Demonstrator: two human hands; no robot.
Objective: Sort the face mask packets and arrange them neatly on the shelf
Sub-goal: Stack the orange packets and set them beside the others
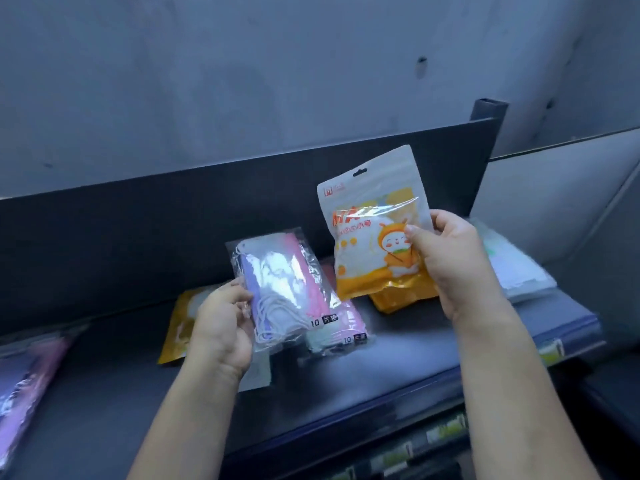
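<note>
Upright, orange packet (375, 233) in right hand (457, 261) fingers, left hand (225, 323) gripping clear packet (280, 289) tilted left.

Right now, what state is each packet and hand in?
Left hand: gripping the clear packet.
Clear packet: lifted, tilted, sealed.
Right hand: gripping the orange cartoon packet.
Orange cartoon packet: held upright, sealed.
Second clear packet: lying flat on the shelf.
</note>
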